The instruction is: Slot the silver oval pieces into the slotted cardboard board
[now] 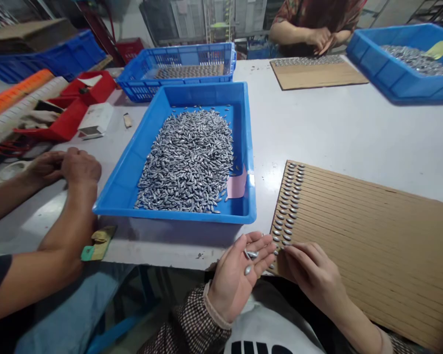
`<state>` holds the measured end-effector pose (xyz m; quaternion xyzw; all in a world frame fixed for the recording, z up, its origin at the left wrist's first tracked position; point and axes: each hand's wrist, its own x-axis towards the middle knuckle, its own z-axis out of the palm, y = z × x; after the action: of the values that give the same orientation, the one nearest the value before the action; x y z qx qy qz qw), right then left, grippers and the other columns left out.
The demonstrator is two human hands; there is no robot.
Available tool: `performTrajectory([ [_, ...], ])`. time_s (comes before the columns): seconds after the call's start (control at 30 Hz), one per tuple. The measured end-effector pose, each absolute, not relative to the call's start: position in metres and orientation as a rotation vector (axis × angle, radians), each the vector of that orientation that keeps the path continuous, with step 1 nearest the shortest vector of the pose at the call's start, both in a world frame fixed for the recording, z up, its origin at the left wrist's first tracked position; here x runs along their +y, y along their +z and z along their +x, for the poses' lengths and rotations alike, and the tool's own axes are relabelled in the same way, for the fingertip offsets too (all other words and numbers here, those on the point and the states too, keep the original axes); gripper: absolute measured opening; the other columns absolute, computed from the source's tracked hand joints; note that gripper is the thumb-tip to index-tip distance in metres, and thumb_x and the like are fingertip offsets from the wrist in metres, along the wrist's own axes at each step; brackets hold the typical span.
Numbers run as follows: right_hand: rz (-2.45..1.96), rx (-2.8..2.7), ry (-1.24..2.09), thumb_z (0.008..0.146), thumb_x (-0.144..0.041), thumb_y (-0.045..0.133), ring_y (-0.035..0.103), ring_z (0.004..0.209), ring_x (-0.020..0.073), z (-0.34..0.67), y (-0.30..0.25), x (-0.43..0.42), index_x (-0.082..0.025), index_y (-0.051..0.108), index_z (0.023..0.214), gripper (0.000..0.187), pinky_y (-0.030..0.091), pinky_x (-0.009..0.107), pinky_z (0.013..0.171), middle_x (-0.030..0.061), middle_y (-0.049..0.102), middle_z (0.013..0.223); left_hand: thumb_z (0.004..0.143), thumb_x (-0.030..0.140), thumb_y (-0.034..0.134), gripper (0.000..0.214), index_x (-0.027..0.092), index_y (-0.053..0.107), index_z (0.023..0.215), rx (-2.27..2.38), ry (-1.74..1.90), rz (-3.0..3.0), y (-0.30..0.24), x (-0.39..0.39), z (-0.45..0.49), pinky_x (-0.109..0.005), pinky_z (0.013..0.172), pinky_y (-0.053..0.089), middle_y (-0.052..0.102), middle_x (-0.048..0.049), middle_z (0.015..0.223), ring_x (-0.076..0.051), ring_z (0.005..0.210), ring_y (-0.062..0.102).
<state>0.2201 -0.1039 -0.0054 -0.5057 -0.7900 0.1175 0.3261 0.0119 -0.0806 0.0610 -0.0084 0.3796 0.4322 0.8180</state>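
Note:
My left hand (239, 275) is palm up with its fingers stretched out, and a few small silver oval metal pieces (251, 254) lie in it. Just to its right, my right hand (313, 270) has thumb and fingertips pinched together at the near left corner of a grooved cardboard sheet (369, 231). What is between those fingertips is mostly hidden. Two columns of the same silver pieces (289, 221) lie along the sheet's left edge. Behind my left hand stands a blue tray (158, 213) with a large heap of silver pieces (188, 157) and a pink paper slip (237, 187).
At left are a co-worker's hands (79, 167), red bins (59, 128) and a white box (96, 119). A blue crate (138, 91) stands behind the tray. Across the table (317, 128), another person's hands (321, 40) work over cardboard (317, 76), beside a second blue tray (395, 88).

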Motion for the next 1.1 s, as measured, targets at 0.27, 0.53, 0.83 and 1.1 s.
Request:
performTrajectory([
  [0.27,-1.181,-2.094,0.452,0.09,-0.011,0.057,0.059,0.09,0.0222,0.176,0.04,-0.097,-0.024,0.063,0.12,0.034,0.053,0.039,0.072,0.01,0.064,0.102,0.094,0.048,0.049,0.043,0.012,0.061,0.113,0.787,0.866,0.021,0.056,-0.085,0.026,-0.034,0.098,0.045,0.064,-0.0164,0.122,-0.023,0.11,0.062],
  [0.53,-1.143,-1.916,0.581,0.091,-0.008,0.054,0.061,0.086,0.0198,0.188,0.036,-0.099,-0.022,0.06,0.108,0.024,0.054,0.035,0.07,0.0078,0.066,0.095,0.089,0.023,0.06,0.022,0.011,0.064,0.106,0.792,0.903,0.104,0.055,-0.087,0.022,-0.035,0.1,0.046,0.065,-0.0167,0.121,-0.025,0.116,0.06],
  [0.83,-1.307,-1.968,0.398,0.091,-0.006,0.054,0.061,0.085,0.019,0.221,-0.002,-0.121,-0.021,0.063,0.111,0.026,0.053,0.034,0.071,0.0081,0.066,0.096,0.092,0.015,0.046,0.025,0.006,0.062,0.11,1.032,1.21,-0.116,0.069,-0.083,-0.013,-0.039,0.105,0.048,0.063,-0.0196,0.125,-0.027,0.12,0.059],
  [1.1,-1.312,-2.076,0.245,0.089,-0.008,0.055,0.059,0.078,0.0186,0.215,-0.019,-0.12,-0.02,0.067,0.107,0.024,0.051,0.034,0.067,0.0086,0.068,0.094,0.089,0.006,0.048,0.029,0.005,0.057,0.116,0.992,1.144,-0.117,0.069,-0.085,-0.013,-0.039,0.104,0.05,0.063,-0.0218,0.124,-0.03,0.118,0.061],
])
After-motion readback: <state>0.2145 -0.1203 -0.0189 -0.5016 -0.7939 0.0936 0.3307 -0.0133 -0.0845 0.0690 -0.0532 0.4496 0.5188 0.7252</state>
